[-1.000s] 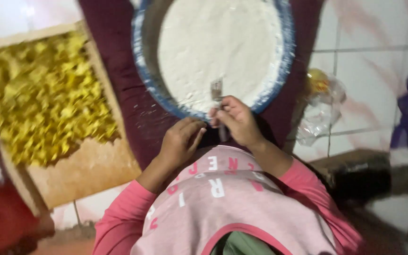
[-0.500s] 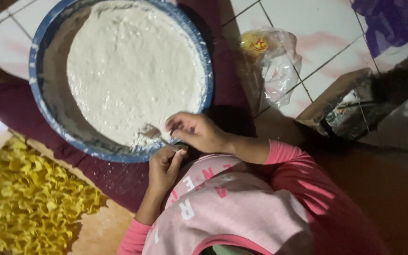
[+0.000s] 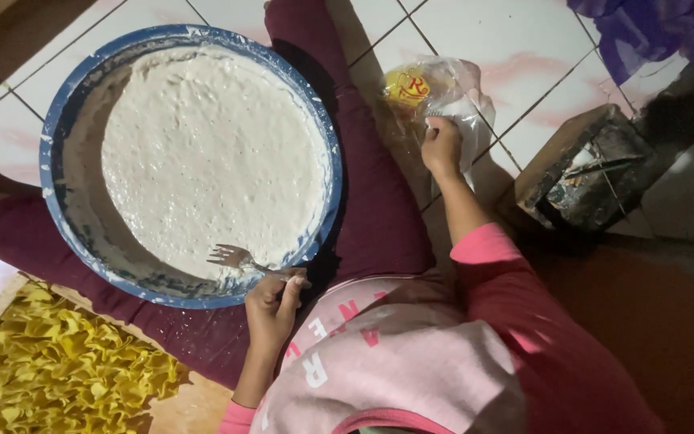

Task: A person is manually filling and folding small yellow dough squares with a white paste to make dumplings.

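Observation:
A large blue bowl point(image 3: 50, 137) of white batter point(image 3: 210, 153) rests on my lap, between my legs in maroon trousers. My left hand point(image 3: 271, 305) grips the handle of a metal fork point(image 3: 230, 257), whose tines lie on the batter at the bowl's near rim. My right hand point(image 3: 442, 145) is stretched out to the right and touches a clear plastic bag point(image 3: 443, 88) with a yellow packet inside, lying on the tiled floor. Whether its fingers pinch the bag is hidden.
A board covered with several yellow folded dough pieces point(image 3: 58, 370) lies at the lower left. A worn wooden block point(image 3: 588, 169) stands on the white tiles at the right, and a purple cloth point(image 3: 636, 32) lies at the top right.
The fork passed from my right hand to my left. My right hand left the bowl and reached right to the plastic bag. The view swung towards the right.

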